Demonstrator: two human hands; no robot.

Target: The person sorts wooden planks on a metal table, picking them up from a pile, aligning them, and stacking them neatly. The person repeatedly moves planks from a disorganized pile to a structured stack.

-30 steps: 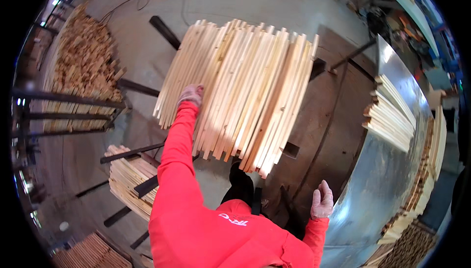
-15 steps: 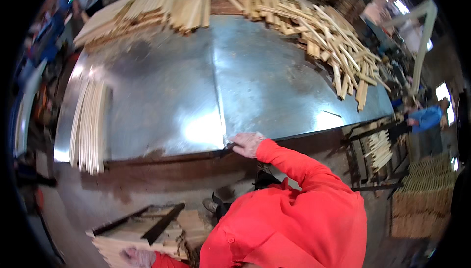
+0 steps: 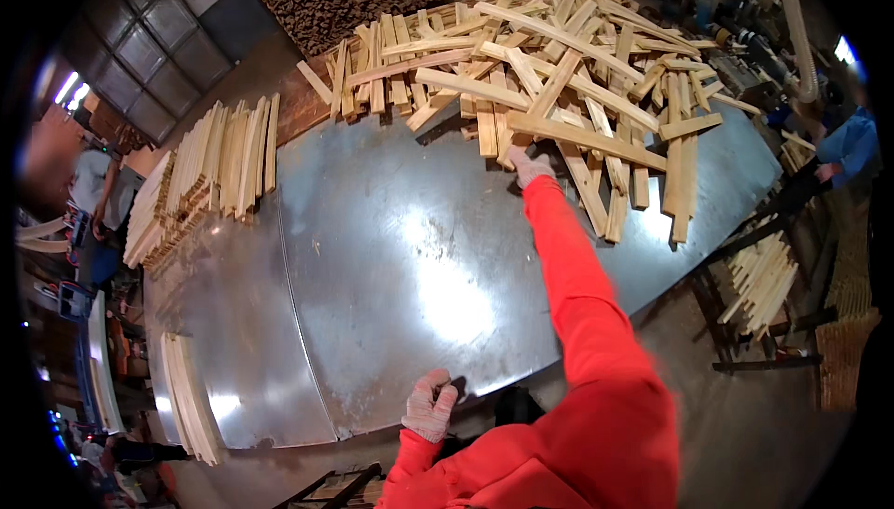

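The right hand (image 3: 529,166), gloved, reaches to the upper middle of the frame and touches the near edge of a loose slat pile (image 3: 559,71); whether its fingers close on a slat cannot be told. The left hand (image 3: 429,406), also gloved, rests at the lower middle on the near rim of the metal surface (image 3: 391,267), fingers loosely curled, holding nothing. The pile sprawls across the upper right of the surface. A neater stack (image 3: 209,174) lies at upper left, and a small bundle (image 3: 189,395) at lower left. More slats (image 3: 764,276) sit on a rack at right, beside another person (image 3: 843,150).
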